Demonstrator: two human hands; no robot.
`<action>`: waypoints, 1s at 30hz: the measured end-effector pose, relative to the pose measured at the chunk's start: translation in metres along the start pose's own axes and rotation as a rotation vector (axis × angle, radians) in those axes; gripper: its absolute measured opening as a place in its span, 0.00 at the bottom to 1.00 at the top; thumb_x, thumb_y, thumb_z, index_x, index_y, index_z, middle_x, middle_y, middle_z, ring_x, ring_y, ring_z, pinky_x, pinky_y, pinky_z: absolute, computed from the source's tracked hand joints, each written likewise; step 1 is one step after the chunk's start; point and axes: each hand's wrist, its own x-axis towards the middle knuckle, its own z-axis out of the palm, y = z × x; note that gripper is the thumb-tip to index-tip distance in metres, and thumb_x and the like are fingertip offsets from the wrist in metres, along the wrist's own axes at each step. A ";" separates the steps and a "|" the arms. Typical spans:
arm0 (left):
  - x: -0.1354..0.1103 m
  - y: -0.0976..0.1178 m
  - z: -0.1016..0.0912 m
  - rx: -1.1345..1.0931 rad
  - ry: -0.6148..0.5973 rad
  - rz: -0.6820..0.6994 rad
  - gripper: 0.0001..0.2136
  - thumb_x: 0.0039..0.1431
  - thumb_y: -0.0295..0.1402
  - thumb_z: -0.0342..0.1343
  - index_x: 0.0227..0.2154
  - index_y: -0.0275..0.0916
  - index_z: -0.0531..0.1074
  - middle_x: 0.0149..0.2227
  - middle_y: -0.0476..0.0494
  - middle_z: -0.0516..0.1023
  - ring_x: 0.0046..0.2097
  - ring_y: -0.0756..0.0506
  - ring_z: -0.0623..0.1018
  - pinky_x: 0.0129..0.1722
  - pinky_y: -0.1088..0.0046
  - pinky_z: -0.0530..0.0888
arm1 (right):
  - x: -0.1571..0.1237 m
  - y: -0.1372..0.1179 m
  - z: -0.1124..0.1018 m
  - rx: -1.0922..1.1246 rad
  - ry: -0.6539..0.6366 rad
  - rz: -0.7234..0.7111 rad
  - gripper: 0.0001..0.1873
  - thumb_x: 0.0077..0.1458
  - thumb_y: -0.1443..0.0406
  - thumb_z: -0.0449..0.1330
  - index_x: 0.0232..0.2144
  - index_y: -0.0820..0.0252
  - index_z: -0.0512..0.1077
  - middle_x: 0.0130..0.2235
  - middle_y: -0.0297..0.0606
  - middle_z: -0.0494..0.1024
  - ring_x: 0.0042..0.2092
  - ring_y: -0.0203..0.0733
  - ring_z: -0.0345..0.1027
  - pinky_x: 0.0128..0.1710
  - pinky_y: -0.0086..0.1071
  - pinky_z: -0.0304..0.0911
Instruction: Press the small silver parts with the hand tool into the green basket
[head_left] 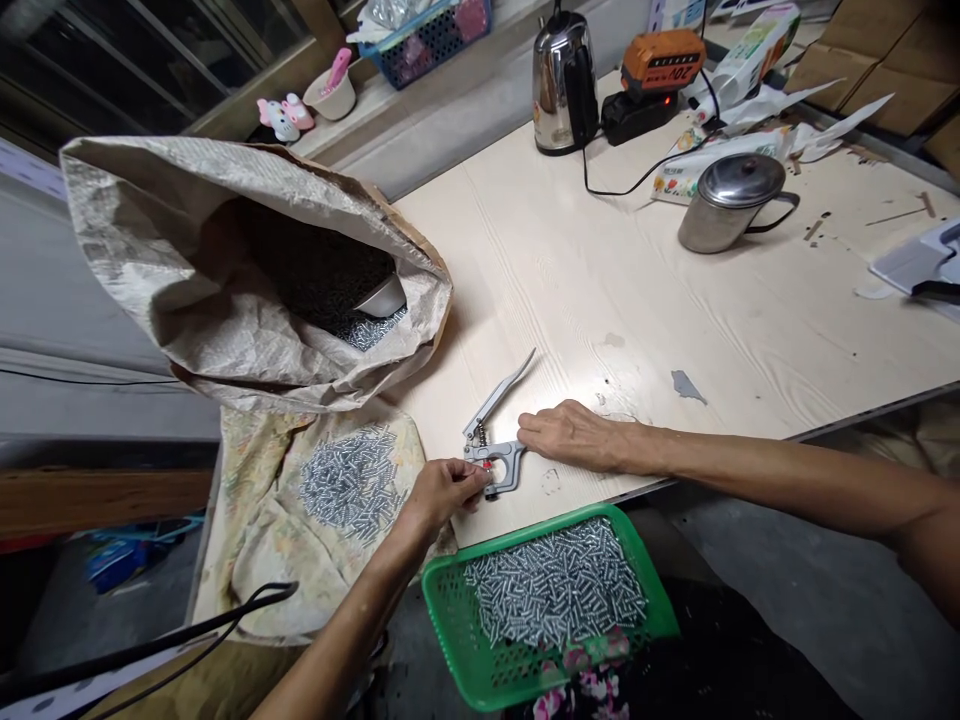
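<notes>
Steadying a grey metal hand press [512,468] on the pale wood-grained tabletop [570,280], near the front edge, leaves it exposed to slips. The left hand [456,485] has thumb and forefinger drawn close at its small red part [487,465]; whether they clamp a piece or merely touch, I cannot tell. The right hand [570,435] has its fingers curled together against the frame's far side, though their grip is hidden. If that hold loosened, the press could twist and spoil the alignment; if the raised silver lever [501,393] dropped early, fingertips near the red part could be pinched. A fumbled piece could fall into the green perforated plastic basket [436,610] below, or a swinging left forearm could scatter the loose pile of short silvery metal pieces [352,480] on the patterned cloth [277,575].
</notes>
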 end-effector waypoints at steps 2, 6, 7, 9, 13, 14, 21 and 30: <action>0.000 -0.001 0.001 -0.007 0.004 -0.014 0.18 0.34 0.47 0.65 0.19 0.36 0.74 0.15 0.49 0.71 0.20 0.51 0.68 0.24 0.73 0.66 | 0.000 0.000 0.001 0.017 -0.007 0.004 0.10 0.61 0.77 0.45 0.35 0.59 0.61 0.37 0.37 0.70 0.32 0.36 0.57 0.27 0.31 0.46; -0.003 -0.007 0.005 -0.038 0.011 -0.010 0.18 0.35 0.47 0.66 0.19 0.35 0.74 0.16 0.48 0.73 0.20 0.50 0.70 0.25 0.73 0.67 | 0.001 0.005 -0.009 0.090 0.011 0.027 0.05 0.62 0.65 0.53 0.40 0.60 0.65 0.43 0.41 0.71 0.39 0.41 0.62 0.34 0.33 0.56; -0.004 -0.009 0.005 -0.058 0.016 -0.016 0.18 0.34 0.48 0.66 0.19 0.35 0.74 0.16 0.48 0.73 0.20 0.50 0.70 0.25 0.73 0.68 | 0.001 0.008 -0.015 0.108 0.033 0.036 0.13 0.61 0.59 0.56 0.44 0.60 0.65 0.48 0.45 0.70 0.44 0.45 0.62 0.38 0.36 0.59; -0.006 -0.011 0.007 -0.098 0.022 -0.032 0.19 0.32 0.48 0.67 0.20 0.35 0.75 0.16 0.48 0.73 0.20 0.50 0.70 0.25 0.73 0.69 | 0.001 0.017 -0.025 0.119 0.090 0.074 0.33 0.53 0.49 0.62 0.54 0.62 0.61 0.58 0.54 0.62 0.55 0.54 0.58 0.48 0.47 0.58; -0.010 -0.014 0.009 -0.110 0.039 -0.034 0.19 0.33 0.47 0.68 0.20 0.35 0.75 0.16 0.48 0.73 0.20 0.50 0.71 0.25 0.73 0.70 | 0.001 0.039 -0.034 0.090 0.046 0.108 0.50 0.42 0.41 0.65 0.60 0.62 0.56 0.63 0.56 0.56 0.64 0.65 0.43 0.58 0.58 0.46; -0.010 -0.014 0.009 -0.108 0.047 -0.033 0.19 0.33 0.47 0.68 0.21 0.35 0.75 0.16 0.48 0.73 0.20 0.50 0.71 0.25 0.73 0.70 | 0.001 0.043 -0.034 0.082 0.015 0.093 0.51 0.42 0.41 0.64 0.60 0.62 0.57 0.62 0.56 0.57 0.64 0.65 0.42 0.58 0.59 0.44; -0.007 -0.017 0.010 -0.129 0.077 -0.039 0.18 0.33 0.45 0.69 0.19 0.34 0.75 0.16 0.48 0.74 0.20 0.51 0.72 0.24 0.74 0.72 | 0.007 0.043 -0.037 0.041 -0.049 0.070 0.46 0.41 0.42 0.65 0.55 0.65 0.62 0.52 0.51 0.67 0.54 0.58 0.55 0.54 0.55 0.51; -0.026 -0.009 0.023 0.546 0.425 0.378 0.13 0.58 0.42 0.55 0.31 0.37 0.76 0.33 0.40 0.78 0.35 0.42 0.76 0.36 0.65 0.73 | 0.008 0.025 -0.050 0.068 -0.131 0.126 0.17 0.49 0.59 0.65 0.37 0.64 0.68 0.43 0.46 0.68 0.43 0.47 0.57 0.39 0.38 0.57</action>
